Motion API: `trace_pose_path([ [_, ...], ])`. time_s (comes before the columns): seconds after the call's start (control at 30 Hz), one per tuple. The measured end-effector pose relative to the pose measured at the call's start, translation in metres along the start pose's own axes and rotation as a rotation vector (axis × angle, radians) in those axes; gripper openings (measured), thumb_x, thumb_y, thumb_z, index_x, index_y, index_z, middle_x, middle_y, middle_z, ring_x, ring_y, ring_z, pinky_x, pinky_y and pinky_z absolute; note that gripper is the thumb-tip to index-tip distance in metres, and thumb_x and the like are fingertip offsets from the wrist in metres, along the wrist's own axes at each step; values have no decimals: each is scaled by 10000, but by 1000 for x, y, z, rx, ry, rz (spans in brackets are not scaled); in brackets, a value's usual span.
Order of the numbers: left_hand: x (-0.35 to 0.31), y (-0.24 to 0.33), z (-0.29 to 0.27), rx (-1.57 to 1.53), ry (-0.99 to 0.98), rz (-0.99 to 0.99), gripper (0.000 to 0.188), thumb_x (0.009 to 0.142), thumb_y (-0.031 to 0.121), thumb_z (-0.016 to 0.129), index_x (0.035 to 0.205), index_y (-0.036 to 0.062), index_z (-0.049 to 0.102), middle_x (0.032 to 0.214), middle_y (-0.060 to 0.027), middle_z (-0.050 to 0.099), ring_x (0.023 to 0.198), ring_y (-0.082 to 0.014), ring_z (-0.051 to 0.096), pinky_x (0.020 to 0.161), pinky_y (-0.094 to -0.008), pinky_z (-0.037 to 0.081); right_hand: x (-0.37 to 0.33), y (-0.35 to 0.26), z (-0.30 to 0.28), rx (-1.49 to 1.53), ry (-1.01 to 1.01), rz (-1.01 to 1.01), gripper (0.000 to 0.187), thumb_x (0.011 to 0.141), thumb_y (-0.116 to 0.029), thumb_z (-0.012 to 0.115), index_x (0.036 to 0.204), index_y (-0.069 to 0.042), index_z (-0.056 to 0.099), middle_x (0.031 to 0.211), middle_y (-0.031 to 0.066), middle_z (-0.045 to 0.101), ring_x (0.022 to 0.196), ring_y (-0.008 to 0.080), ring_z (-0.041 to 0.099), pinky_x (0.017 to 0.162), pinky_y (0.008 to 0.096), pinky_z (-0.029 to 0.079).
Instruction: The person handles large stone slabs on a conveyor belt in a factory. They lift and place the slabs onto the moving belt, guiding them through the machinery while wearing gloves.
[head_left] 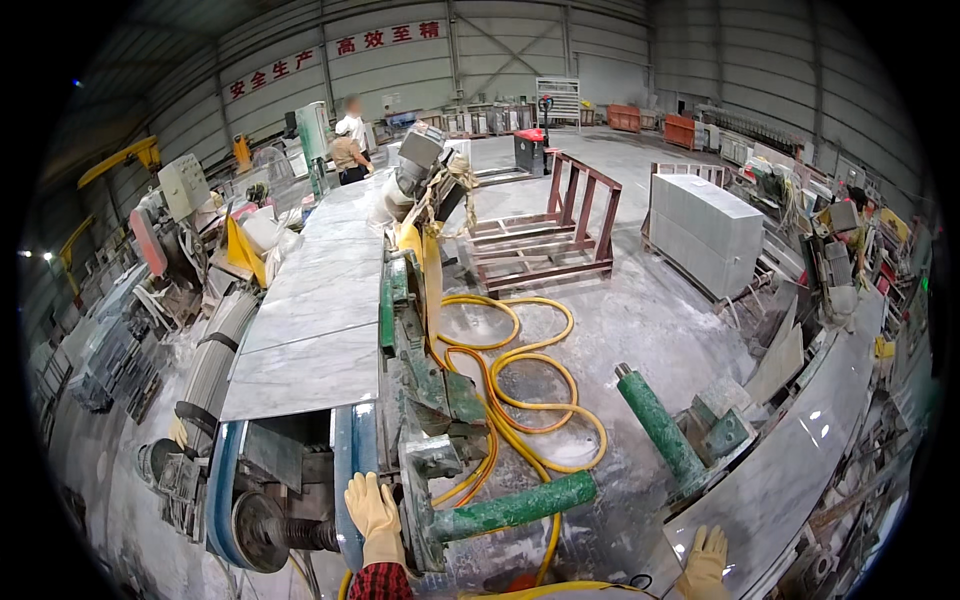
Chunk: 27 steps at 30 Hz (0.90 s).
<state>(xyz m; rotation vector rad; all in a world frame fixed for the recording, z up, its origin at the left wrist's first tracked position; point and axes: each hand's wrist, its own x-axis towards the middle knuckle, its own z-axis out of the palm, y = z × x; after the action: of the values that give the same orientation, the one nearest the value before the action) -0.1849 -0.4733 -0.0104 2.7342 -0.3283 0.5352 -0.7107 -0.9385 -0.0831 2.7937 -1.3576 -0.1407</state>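
My left hand (375, 518), in a pale yellow rubber glove under a red checked cuff, lies with fingers stretched out beside the blue belt (353, 450) of a roller conveyor; it seems to rest on the belt's edge. Grey-white marble slabs (305, 365) lie in a row on that conveyor, just beyond. Off to the right, my right hand (706, 562), gloved the same way, has its fingers spread on the near end of another polished marble slab (775, 480). Neither hand grips anything that I can see.
Green steel cylinders (515, 507) jut out between the two lines. Looped yellow hoses (545, 405) lie on the wet floor. Beyond stand a brown steel rack (560, 230) and a stack of pale slabs (705, 230). Two people (348, 150) are at the conveyor's far end.
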Motion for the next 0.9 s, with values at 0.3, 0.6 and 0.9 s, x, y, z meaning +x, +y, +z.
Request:
trace_pose_path([
  [0.3, -3, -2, 3, 37, 118, 89, 316, 972, 152, 693, 1254, 29, 618, 1247, -216, 583, 1171, -428, 547, 1031, -530, 420, 2, 11, 9, -84, -21, -13, 1361, 643, -382, 911, 1711, 41, 182, 1733, 403, 238, 1615, 569, 257, 1360, 597, 166],
  [0.6, -7, 1, -4, 14, 64, 38, 356, 957, 160, 727, 1270, 20, 632, 1304, -243, 616, 1222, -448, 559, 1085, -546, 423, 14, 27, 40, -168, 140, -39, 1352, 654, -406, 912, 1719, 17, 194, 1743, 376, 252, 1631, 529, 263, 1366, 573, 175],
  [0.9, -8, 4, -3, 21, 140, 108, 324, 966, 128, 688, 1264, 31, 610, 1191, -211, 578, 1142, -425, 555, 1022, -528, 424, 12, 21, 3, -82, -47, 38, 1520, 535, -400, 1010, 1731, 1, 162, 1763, 362, 216, 1646, 515, 234, 1379, 553, 160],
])
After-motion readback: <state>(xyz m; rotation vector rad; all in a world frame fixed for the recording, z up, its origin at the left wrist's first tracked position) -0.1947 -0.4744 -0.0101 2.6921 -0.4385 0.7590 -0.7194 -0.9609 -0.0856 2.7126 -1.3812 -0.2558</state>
